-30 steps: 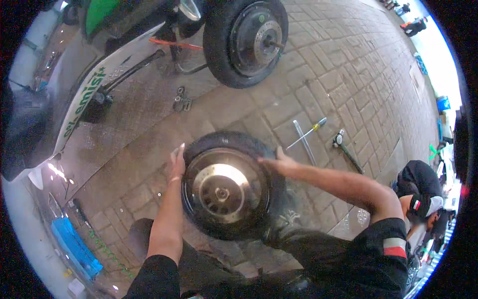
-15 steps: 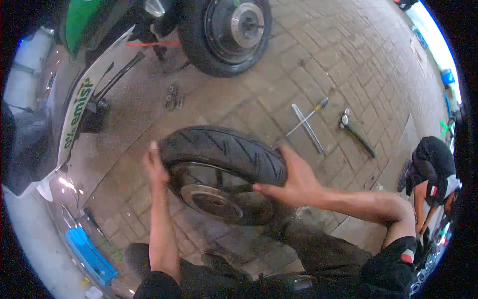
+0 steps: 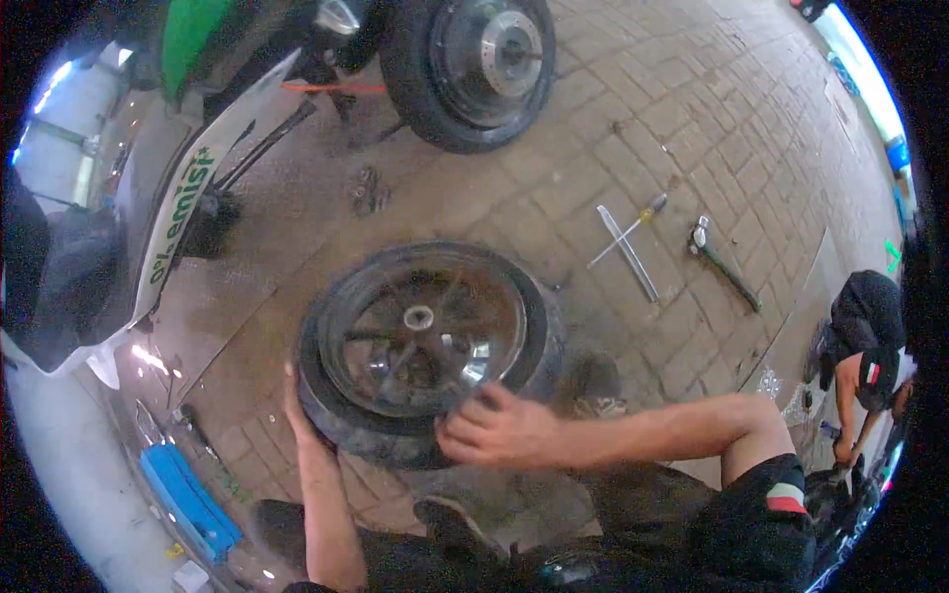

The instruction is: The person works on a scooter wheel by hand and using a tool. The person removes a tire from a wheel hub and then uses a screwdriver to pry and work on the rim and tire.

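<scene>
A motorcycle wheel (image 3: 341, 423) with a black tyre is in front of me, the open side of its rim facing up toward me. Spokes and a pale round hub show inside the dark rim. My left hand (image 3: 301, 407) grips the tyre's left side, its fingers partly hidden by the rubber. At the near right edge, my right hand (image 3: 499, 430) has its fingers curled against the tyre; motion smears them a little. Whether the wheel touches the ground cannot be made out.
Beyond stands a green and white motor scooter (image 3: 183, 212) with another wheel (image 3: 470, 84). On the paving lie a yellow-handled screwdriver (image 3: 647, 212) crossing a metal bar (image 3: 633, 262), and a hammer (image 3: 722, 259). A blue case (image 3: 188, 502) lies left; a person (image 3: 868, 336) bends down at right.
The wheel has tipped over from tread-side up to rim-side up. My right hand has moved from the tyre's right end to its near edge; my left hand has slid lower along the left side.
</scene>
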The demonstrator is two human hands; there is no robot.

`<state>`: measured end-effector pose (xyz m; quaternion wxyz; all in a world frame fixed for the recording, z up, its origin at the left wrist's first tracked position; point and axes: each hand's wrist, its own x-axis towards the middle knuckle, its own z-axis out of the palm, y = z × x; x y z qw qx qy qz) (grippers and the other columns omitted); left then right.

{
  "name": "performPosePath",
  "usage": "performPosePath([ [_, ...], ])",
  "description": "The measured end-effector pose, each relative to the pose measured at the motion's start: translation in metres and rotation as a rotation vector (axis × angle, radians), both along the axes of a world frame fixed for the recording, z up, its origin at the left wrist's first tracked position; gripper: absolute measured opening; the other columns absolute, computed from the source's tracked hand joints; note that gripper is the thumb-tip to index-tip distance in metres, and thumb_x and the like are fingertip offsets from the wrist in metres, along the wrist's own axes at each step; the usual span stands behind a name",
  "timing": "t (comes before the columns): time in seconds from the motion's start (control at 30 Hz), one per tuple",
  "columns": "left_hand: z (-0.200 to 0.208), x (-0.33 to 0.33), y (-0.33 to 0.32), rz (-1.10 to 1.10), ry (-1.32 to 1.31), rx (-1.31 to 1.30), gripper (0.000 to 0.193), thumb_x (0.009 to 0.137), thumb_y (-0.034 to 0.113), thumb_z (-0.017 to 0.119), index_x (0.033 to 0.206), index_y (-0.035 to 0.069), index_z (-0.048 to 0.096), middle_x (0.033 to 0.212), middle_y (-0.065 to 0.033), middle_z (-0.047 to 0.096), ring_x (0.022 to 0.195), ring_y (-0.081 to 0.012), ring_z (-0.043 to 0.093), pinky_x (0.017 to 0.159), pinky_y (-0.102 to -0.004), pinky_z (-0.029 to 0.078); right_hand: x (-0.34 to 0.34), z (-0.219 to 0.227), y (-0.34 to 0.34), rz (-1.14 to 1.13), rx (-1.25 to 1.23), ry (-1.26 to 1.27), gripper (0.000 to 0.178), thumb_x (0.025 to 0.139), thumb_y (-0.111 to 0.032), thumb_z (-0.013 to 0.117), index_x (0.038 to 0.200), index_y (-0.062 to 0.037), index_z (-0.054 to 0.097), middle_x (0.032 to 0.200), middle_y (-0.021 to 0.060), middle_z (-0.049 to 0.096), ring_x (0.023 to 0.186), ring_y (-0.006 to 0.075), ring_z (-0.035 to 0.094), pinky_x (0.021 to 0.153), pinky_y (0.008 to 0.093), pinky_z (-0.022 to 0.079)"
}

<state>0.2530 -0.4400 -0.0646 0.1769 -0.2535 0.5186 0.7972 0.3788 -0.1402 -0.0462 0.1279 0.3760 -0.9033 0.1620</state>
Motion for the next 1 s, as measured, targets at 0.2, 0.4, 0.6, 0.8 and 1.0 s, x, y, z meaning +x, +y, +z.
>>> performPosePath([
  [0.2,-0.076,0.071,-0.018,0.066,-0.251,-0.068,0.07,0.092,0.039,0.071,0.146,0.0,0.048,0.141,-0.0178,0.057,0.128,-0.0343,0.055,0.11,-0.0485,0.042,0.032,-0.057,-0.019,0.212,0.229,-0.143,0.047,0.089,-0.026,0.056,0.135,-0.0187,0.047,0.132,0.0066,0.054,0.117,0.023,0.054,0.103,0.0553,0.045],
  [0.4,-0.107,0.095,-0.009,0.163,-0.184,-0.191,0.079,0.088,0.025,0.077,0.152,0.006,0.035,0.14,-0.0154,0.055,0.122,-0.0324,0.059,0.102,-0.0471,0.05,0.042,-0.116,-0.003,0.377,0.294,-0.286,0.067,0.089,-0.022,0.057,0.15,-0.0246,0.03,0.14,0.0134,0.049,0.123,0.0314,0.053,0.111,0.0662,0.037],
  [0.6,-0.113,0.071,-0.01,0.155,-0.22,-0.338,0.075,0.085,0.022,0.082,0.146,0.001,0.043,0.138,-0.015,0.057,0.124,-0.0284,0.056,0.105,-0.044,0.046,0.028,-0.125,-0.019,0.456,0.369,-0.406,0.077,0.086,-0.026,0.062,0.154,-0.023,0.025,0.143,0.0158,0.047,0.124,0.0337,0.053,0.111,0.0653,0.037],
  [0.8,-0.08,0.102,-0.017,-0.145,-0.092,-0.734,0.081,0.085,0.028,0.083,0.149,0.001,0.042,0.141,-0.0147,0.055,0.13,-0.0255,0.052,0.107,-0.0411,0.045,0.014,-0.129,-0.024,0.533,0.362,-0.55,0.071,0.091,-0.023,0.056,0.156,-0.0217,0.028,0.146,0.0179,0.045,0.126,0.0366,0.051,0.109,0.0628,0.038],
  [1.0,0.038,0.141,-0.03,-0.7,-0.325,-0.604,0.078,0.09,0.032,0.078,0.155,0.012,0.039,0.148,-0.0094,0.052,0.136,-0.0253,0.049,0.112,-0.0423,0.042,0.005,-0.116,-0.025,0.344,0.259,-1.04,0.104,0.075,-0.039,0.08,0.16,-0.0239,0.022,0.149,0.0147,0.043,0.138,0.0359,0.039,0.116,0.0636,0.029],
])
